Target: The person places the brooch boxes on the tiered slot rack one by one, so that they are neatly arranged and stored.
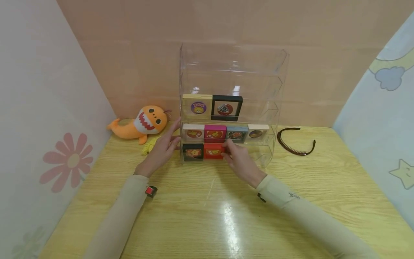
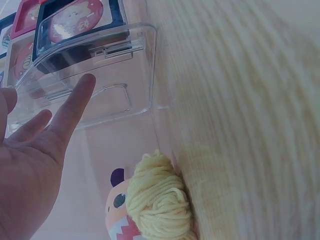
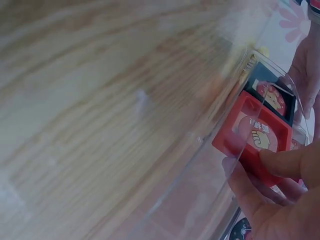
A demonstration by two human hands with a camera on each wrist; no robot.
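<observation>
A clear acrylic tiered rack [image 1: 258, 68] stands upright at the back of the table. My right hand [image 1: 240, 163] pinches the right side of a red square frame [image 1: 212, 151], which sits in the bottom tier; the right wrist view shows thumb and fingers on the red frame [image 3: 260, 132]. Left of it and close against it is a black frame [image 1: 193, 152] with a round picture. My left hand [image 1: 163, 147] is at the rack's left side, its fingers extended; in the left wrist view the fingers of the left hand [image 2: 40, 150] lie by the clear side panel [image 2: 105, 102].
Above, the middle tier holds a pink frame [image 1: 215, 133] among several others. Higher up stand a cream frame [image 1: 197, 107] and a black one [image 1: 226, 108]. An orange shark plush [image 1: 139, 126] and yellow yarn [image 1: 149, 145] lie left; a brown headband [image 1: 295, 153] lies right.
</observation>
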